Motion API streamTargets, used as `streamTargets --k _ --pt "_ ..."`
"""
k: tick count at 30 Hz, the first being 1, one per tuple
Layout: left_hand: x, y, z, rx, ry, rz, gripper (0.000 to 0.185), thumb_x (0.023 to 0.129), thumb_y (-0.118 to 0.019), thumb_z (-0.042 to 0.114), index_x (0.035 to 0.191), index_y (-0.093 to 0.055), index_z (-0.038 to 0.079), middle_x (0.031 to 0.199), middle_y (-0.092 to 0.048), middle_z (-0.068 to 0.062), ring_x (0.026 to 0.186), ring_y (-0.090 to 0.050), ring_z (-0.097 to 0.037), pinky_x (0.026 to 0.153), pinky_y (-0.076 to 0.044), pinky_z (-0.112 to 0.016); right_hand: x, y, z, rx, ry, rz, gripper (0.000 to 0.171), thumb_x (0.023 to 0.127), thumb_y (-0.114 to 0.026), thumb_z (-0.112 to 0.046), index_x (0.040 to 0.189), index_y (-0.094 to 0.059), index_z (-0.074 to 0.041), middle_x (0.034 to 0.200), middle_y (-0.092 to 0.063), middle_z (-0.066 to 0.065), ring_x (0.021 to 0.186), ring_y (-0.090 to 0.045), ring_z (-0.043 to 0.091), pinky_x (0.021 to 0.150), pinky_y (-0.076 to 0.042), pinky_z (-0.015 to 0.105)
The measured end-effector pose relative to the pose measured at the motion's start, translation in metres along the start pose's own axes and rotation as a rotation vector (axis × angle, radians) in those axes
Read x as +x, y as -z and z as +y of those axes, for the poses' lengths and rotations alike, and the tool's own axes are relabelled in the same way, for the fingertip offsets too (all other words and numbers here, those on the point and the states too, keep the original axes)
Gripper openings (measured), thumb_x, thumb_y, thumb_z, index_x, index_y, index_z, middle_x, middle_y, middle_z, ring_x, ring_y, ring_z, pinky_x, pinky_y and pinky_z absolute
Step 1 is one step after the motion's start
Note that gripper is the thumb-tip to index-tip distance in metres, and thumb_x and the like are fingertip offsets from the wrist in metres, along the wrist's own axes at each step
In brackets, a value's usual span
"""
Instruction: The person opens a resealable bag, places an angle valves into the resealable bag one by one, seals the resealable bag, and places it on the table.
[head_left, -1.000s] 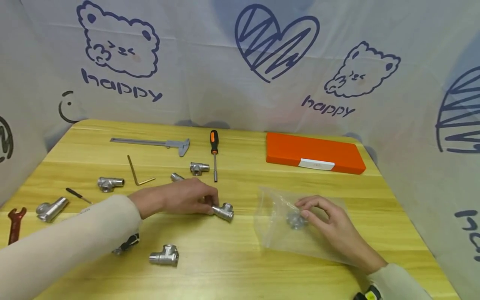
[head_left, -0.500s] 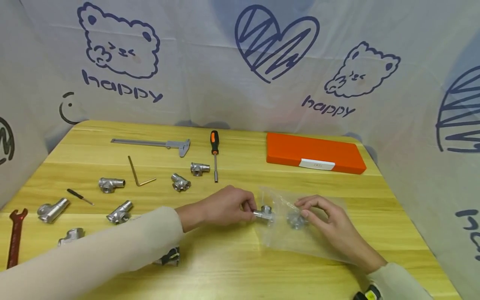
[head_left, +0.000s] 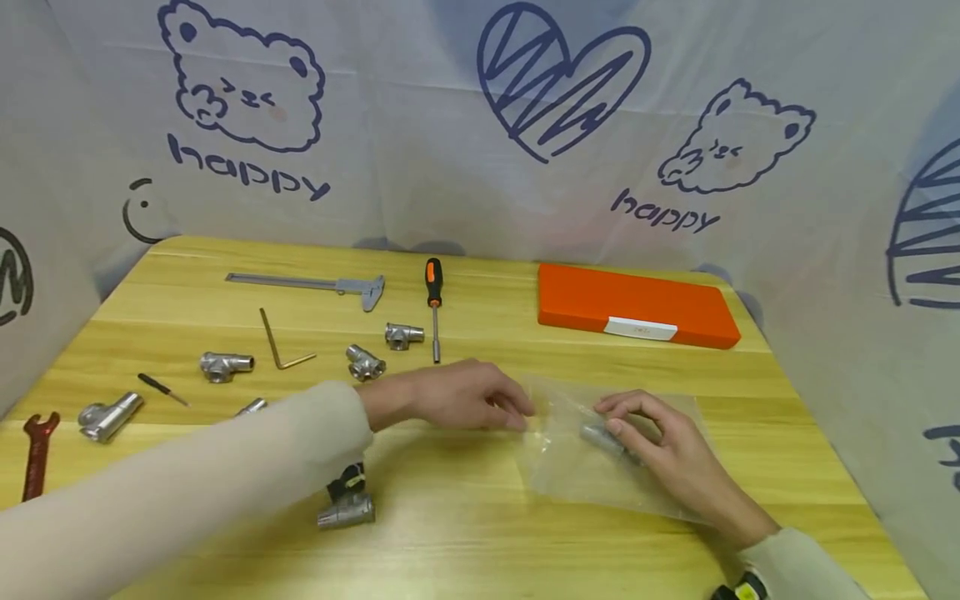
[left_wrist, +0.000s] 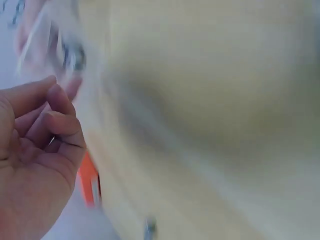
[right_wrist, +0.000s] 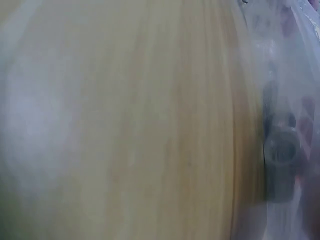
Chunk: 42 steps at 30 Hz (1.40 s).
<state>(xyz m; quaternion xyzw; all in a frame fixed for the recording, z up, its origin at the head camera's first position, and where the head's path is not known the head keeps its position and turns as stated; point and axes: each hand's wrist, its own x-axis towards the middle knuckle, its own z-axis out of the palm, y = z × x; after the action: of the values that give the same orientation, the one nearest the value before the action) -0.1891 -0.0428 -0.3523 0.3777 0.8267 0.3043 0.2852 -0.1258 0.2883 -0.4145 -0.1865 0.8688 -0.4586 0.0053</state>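
My right hand [head_left: 663,442] pinches the upper layer of a clear plastic bag [head_left: 558,475] on the table. Inside the bag, blurred by the film, lie metal pipe fittings [head_left: 602,435]; the right wrist view shows a tee-shaped fitting [right_wrist: 281,155] through the plastic. At the bag's left opening is my left hand [head_left: 468,396], its fingers loosely bent and nothing seen between them. The left wrist view has this hand [left_wrist: 37,145] close to the bag's edge. Below the left sleeve a metal tee fitting [head_left: 347,512] lies on the table.
More tee fittings [head_left: 365,363] lie about the left half. Around them are a caliper [head_left: 315,283], an orange-black screwdriver [head_left: 434,287], a hex key [head_left: 276,350], a small screwdriver [head_left: 161,388] and a red wrench [head_left: 39,454]. An orange box [head_left: 637,304] sits at the back right.
My left hand carried a tee fitting rightward from the table's middle into the bag and let it go. The fitting now shows through the plastic. The right hand stayed at the bag.
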Motion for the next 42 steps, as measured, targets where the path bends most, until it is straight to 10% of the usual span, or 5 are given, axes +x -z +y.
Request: streamTargets --k 8,18,30,42 --pt "-0.067 0.068 -0.07 0.238 0.086 0.2 0.025 0.11 -0.065 0.014 0.132 -0.075 0.008 0.128 -0.077 -0.006 0.119 -0.072 -0.026 0.104 -0.058 -0.049 0.0 0.003 -0.005 -0.001 0.007 0.001 0.006 0.111 -0.065 -0.016 0.111 -0.07 -0.019 0.132 -0.074 -0.004 0.131 -0.065 0.006 0.112 -0.044 0.014" --pt "-0.115 0.088 -0.114 0.362 0.186 0.137 0.028 0.105 -0.07 0.008 0.133 -0.074 0.007 0.124 -0.077 -0.006 0.121 -0.071 -0.033 0.105 -0.056 -0.057 -0.001 0.003 -0.001 -0.003 0.046 0.011 0.01 0.111 -0.065 -0.011 0.109 -0.07 -0.019 0.131 -0.075 -0.002 0.129 -0.065 0.005 0.111 -0.044 0.012" --pt "-0.108 0.067 -0.107 0.313 0.158 0.189 0.012 0.106 -0.073 0.021 0.115 -0.073 0.013 0.109 -0.076 0.003 0.102 -0.071 -0.015 0.093 -0.059 -0.044 -0.003 0.004 -0.001 0.005 0.037 0.017 0.009 0.111 -0.065 -0.011 0.109 -0.071 -0.018 0.131 -0.075 -0.002 0.129 -0.065 0.005 0.111 -0.045 0.012" --pt "-0.038 0.006 -0.026 0.177 0.054 0.179 0.009 0.105 -0.075 0.023 0.109 -0.074 0.016 0.1 -0.076 0.009 0.09 -0.065 -0.006 0.087 -0.054 -0.031 -0.001 0.004 -0.002 -0.003 0.021 0.02 0.008 0.111 -0.065 -0.014 0.109 -0.071 -0.019 0.13 -0.075 -0.002 0.129 -0.065 0.004 0.11 -0.044 0.012"
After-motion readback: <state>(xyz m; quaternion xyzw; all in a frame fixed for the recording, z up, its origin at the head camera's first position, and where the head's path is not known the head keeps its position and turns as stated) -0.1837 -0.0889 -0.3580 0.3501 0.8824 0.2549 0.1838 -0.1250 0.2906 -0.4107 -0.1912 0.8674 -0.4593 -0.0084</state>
